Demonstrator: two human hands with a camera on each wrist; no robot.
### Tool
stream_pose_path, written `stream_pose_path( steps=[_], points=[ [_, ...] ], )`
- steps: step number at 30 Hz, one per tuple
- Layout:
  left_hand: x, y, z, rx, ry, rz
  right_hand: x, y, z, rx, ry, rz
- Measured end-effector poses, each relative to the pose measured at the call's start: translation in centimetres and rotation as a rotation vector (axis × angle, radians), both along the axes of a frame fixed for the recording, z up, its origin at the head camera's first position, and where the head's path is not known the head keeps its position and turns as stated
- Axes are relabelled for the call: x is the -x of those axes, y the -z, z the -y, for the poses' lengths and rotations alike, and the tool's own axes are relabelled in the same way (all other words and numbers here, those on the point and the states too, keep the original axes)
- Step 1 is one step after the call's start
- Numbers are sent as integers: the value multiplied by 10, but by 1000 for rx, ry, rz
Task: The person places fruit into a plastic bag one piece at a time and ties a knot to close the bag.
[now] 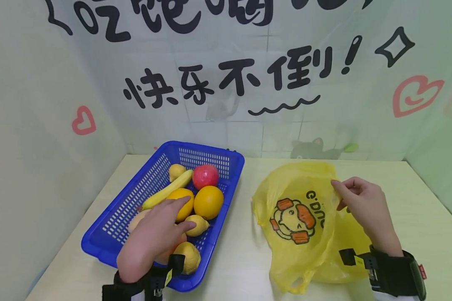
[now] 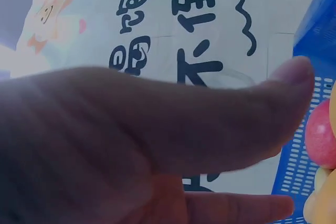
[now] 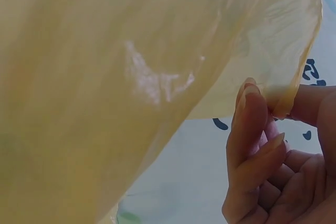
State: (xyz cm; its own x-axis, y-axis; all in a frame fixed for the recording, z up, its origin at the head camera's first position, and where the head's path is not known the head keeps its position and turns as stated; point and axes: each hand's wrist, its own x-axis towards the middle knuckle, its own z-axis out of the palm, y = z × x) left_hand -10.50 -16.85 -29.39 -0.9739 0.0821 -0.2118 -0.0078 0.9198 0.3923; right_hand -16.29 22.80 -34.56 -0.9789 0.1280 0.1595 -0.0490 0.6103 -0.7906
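Our right grip (image 1: 365, 205) pinches the edge of the yellow bag (image 1: 286, 184) on the worktop (image 1: 242, 267) — probably to keep it raised. Beside it, over the blue basket (image 1: 236, 167), our left grip (image 1: 154, 234) has thumb and fingers apart — seemingly to span the orange (image 1: 185, 210), near a lemon (image 1: 197, 225).

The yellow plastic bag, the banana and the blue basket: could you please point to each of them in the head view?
Yellow plastic bag (image 1: 305, 225): head view, on its printed side.
Banana (image 1: 165, 192): head view, about the middle of its length.
Blue basket (image 1: 213, 238): head view, on its right-hand rim.
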Motion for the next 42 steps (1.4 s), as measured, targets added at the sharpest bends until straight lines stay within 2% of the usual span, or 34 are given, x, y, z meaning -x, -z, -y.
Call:
stream_pose_path(
  steps=[2,8,18,24,28,34,37,42],
  points=[
    [5,5,-1,-24,-10,47,0,0,1,-3,-3,0],
    [16,16,-8,-54,5,111,2,-1,0,-11,-12,-4],
    [16,21,-9,-55,25,160,1,1,-2,-8,-23,36],
    [14,20,-5,24,88,173,2,3,-2,1,-23,53],
    [18,17,-2,78,142,182,3,3,-3,3,-22,60],
    [32,16,-5,133,241,283,2,5,-1,10,-28,68],
    [35,14,-9,166,262,329,1,5,-1,7,-28,64],
    [40,12,-19,235,258,339,1,3,-1,5,-32,59]
  ],
)
